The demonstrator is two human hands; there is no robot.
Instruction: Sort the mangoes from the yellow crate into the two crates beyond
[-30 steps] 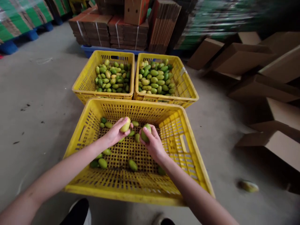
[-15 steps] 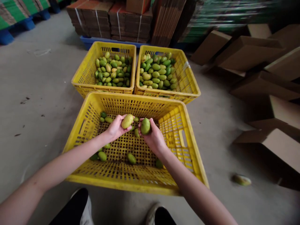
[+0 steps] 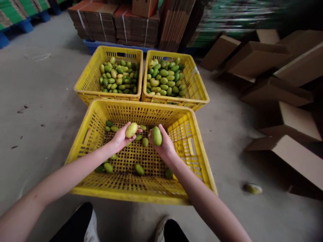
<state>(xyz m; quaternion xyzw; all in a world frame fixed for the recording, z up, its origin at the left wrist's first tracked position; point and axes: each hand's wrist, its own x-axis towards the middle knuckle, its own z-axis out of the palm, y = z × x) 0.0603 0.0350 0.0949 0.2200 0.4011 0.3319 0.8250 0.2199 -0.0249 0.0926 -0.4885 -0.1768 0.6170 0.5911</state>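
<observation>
Over the near yellow crate (image 3: 141, 198), my left hand (image 3: 120, 137) is closed round a yellowish mango (image 3: 131, 130), palm turned up. My right hand (image 3: 165, 145) grips a green mango (image 3: 156, 136), its thumb along the fruit's right side. The two hands are a short way apart. Below them, several green mangoes lie scattered on the crate's perforated floor, among them one mango (image 3: 139, 169) near the front wall and another mango (image 3: 145, 142) between the hands. My right forearm partly covers a mango (image 3: 169, 173).
Behind stand a left yellow crate (image 3: 108, 93) and a right yellow crate (image 3: 176, 99), both holding many mangoes. Flattened cartons (image 3: 93, 23) are stacked at the back. Open cardboard boxes (image 3: 297, 161) lie on the right, and a single mango (image 3: 253, 188) rests on the floor.
My left hand has moved slightly left with its mango, so the hands are further apart. The green mango in my right hand has been turned more upright. The whole view has shifted a little.
</observation>
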